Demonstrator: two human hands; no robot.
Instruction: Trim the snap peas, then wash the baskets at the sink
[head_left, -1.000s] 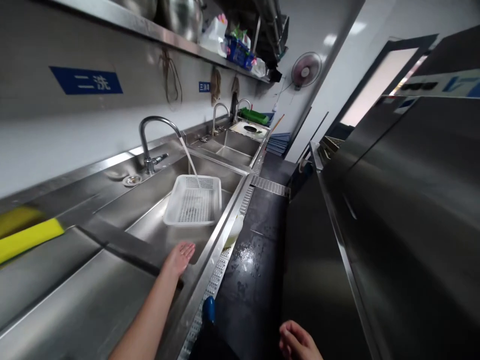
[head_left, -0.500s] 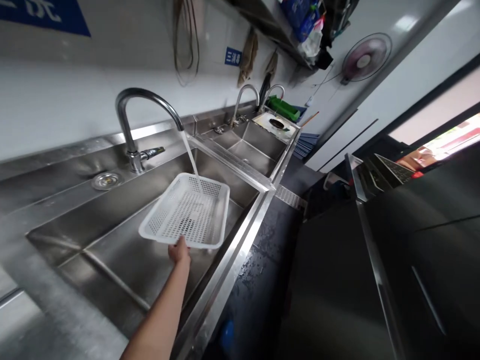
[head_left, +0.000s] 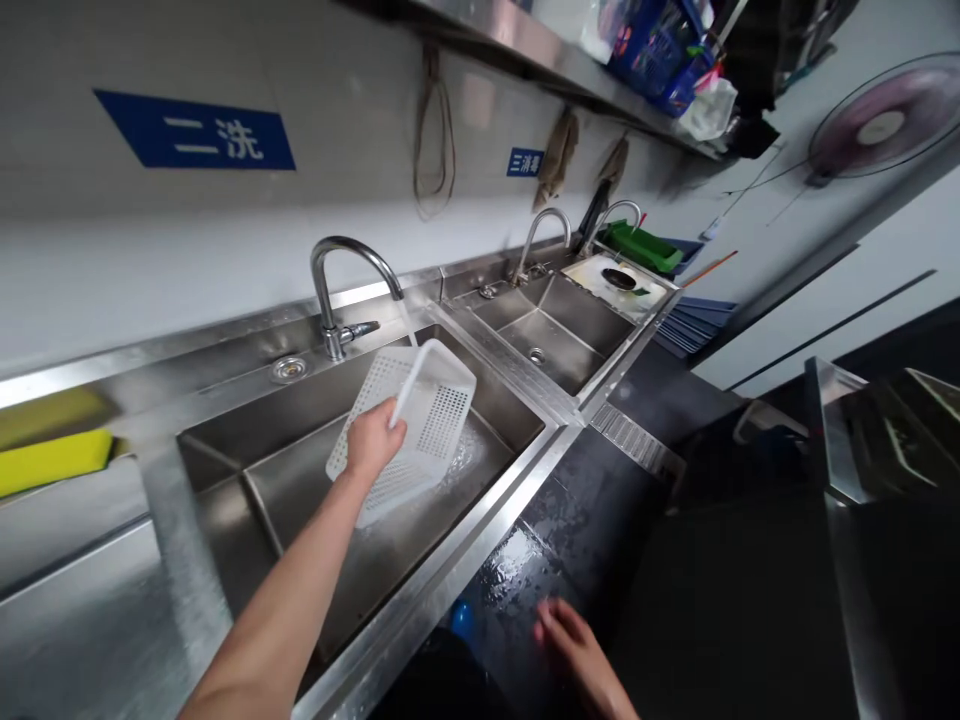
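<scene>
My left hand (head_left: 373,440) is closed around the rim of a white perforated plastic basket (head_left: 445,418), which is tilted up on edge inside the near steel sink (head_left: 330,580). Water runs from the curved faucet (head_left: 352,245) behind it onto the basket, and drops scatter on the sink floor below. My right hand (head_left: 574,645) hangs low over the dark floor, right of the sink's front edge. Its fingers are loosely bent, a little blurred, and I see nothing in them.
A second sink (head_left: 559,330) with its own faucet lies beyond. Farther along are a white board (head_left: 600,270) and a green tray (head_left: 641,245). A yellow object (head_left: 56,462) lies at the left. The floor (head_left: 517,555) is wet. A shelf (head_left: 517,45) runs overhead.
The basket has gone from nearly level under the water to tilted up on edge. My right hand has come into view at the bottom. The view has shifted left.
</scene>
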